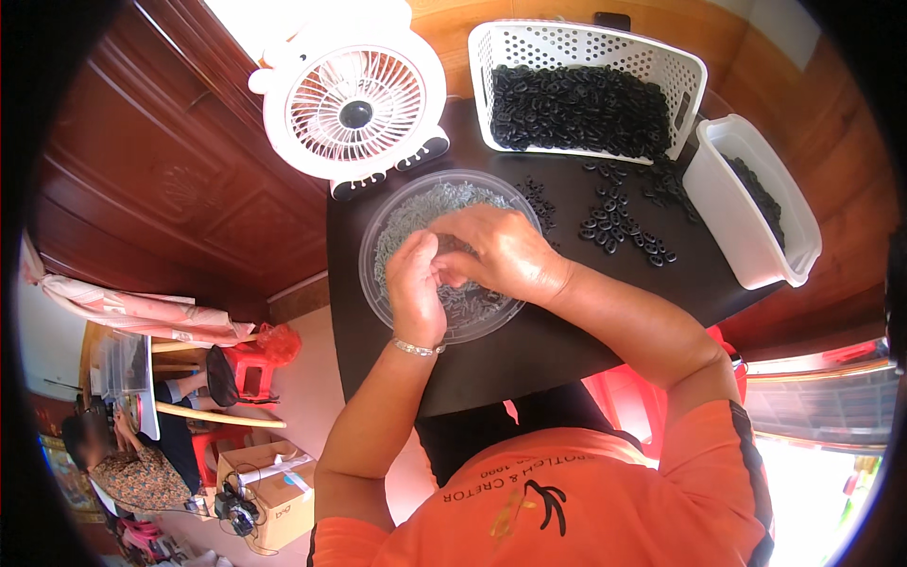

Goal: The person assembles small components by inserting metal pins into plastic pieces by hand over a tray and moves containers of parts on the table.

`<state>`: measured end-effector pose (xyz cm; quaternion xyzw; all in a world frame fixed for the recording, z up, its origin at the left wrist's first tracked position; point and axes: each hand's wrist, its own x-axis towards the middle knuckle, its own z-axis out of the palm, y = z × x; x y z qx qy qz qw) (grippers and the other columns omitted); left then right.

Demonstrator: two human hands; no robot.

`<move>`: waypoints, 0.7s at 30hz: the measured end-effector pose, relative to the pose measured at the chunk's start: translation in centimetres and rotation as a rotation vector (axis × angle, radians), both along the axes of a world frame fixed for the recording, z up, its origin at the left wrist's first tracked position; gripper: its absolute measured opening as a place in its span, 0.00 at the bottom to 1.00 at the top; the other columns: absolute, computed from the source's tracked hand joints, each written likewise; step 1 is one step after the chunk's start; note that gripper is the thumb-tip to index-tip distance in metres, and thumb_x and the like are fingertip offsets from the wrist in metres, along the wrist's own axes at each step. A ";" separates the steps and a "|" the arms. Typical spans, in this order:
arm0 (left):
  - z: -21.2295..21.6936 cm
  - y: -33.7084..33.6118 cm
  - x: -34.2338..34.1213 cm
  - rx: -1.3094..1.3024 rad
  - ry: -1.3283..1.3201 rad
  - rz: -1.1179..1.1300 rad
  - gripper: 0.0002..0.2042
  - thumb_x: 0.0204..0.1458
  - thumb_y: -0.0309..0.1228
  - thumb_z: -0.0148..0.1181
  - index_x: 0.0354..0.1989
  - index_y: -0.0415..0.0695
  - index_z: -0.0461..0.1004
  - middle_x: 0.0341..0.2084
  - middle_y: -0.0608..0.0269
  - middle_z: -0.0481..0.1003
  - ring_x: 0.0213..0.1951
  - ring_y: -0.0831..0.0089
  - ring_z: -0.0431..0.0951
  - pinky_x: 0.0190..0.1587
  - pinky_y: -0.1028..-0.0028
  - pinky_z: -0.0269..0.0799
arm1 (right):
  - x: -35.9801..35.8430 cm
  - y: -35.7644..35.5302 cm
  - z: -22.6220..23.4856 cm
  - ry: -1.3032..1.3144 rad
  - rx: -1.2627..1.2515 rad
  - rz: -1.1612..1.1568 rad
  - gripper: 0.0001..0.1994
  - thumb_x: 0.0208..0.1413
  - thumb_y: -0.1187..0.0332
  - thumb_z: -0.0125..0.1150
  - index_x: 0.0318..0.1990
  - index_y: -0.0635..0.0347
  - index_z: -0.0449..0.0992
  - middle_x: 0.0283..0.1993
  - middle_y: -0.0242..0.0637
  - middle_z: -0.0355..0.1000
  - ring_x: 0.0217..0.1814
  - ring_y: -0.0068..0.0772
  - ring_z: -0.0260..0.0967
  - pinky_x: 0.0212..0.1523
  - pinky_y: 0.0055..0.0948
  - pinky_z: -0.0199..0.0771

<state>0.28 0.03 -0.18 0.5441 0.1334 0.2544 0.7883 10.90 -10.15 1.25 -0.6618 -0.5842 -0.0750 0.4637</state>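
Dark table (586, 302): left hand (416, 283) and right hand (505, 253) meet over grey bits (402, 215) in a clear tub (366, 260), both curled; can't tell what's pinched. Looks like small-part handling; next move likely calls for fingertip precision.

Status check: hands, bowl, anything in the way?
Left hand and right hand together over the bowl; grip hidden. Bowl holds small grey pieces. Fan beyond it, loose black rings right; nothing blocking hands.

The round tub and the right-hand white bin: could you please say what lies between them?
Loose black rings lie on the dark table, in the head view.
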 end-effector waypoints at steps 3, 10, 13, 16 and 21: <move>0.4 -0.2 -0.1 0.044 -0.014 0.011 0.13 0.54 0.36 0.48 0.31 0.37 0.71 0.19 0.63 0.71 0.20 0.77 0.69 0.25 0.80 0.65 | 0.2 -0.3 0.2 0.003 0.057 0.057 0.16 0.42 0.68 0.66 0.41 0.59 0.74 0.30 0.41 0.72 0.32 0.45 0.72 0.33 0.36 0.72; 0.8 -0.5 -0.5 0.175 -0.039 0.030 0.13 0.55 0.34 0.44 0.30 0.36 0.69 0.18 0.57 0.72 0.20 0.74 0.69 0.25 0.78 0.63 | -0.1 -0.8 1.2 0.011 0.080 0.122 0.15 0.44 0.67 0.66 0.41 0.59 0.74 0.29 0.41 0.73 0.30 0.44 0.72 0.31 0.35 0.72; 1.1 -0.9 -0.6 0.162 -0.039 0.050 0.13 0.55 0.33 0.44 0.27 0.36 0.68 0.16 0.58 0.71 0.19 0.74 0.69 0.25 0.77 0.63 | -0.2 -1.0 1.5 -0.006 0.078 0.128 0.14 0.44 0.67 0.66 0.40 0.60 0.74 0.28 0.41 0.73 0.30 0.43 0.72 0.31 0.34 0.72; 1.1 -0.9 -0.7 0.189 -0.042 0.055 0.13 0.55 0.33 0.44 0.26 0.36 0.68 0.16 0.60 0.70 0.18 0.73 0.69 0.24 0.77 0.63 | -0.2 -1.1 1.5 -0.008 0.100 0.130 0.14 0.44 0.68 0.66 0.39 0.61 0.75 0.27 0.41 0.73 0.29 0.42 0.72 0.30 0.33 0.73; 1.2 -1.0 -0.7 0.203 -0.042 0.060 0.13 0.55 0.32 0.44 0.25 0.36 0.68 0.16 0.60 0.70 0.17 0.73 0.69 0.21 0.77 0.62 | -0.3 -1.1 1.5 0.001 0.091 0.137 0.13 0.44 0.68 0.66 0.38 0.61 0.75 0.26 0.39 0.73 0.27 0.41 0.72 0.28 0.32 0.73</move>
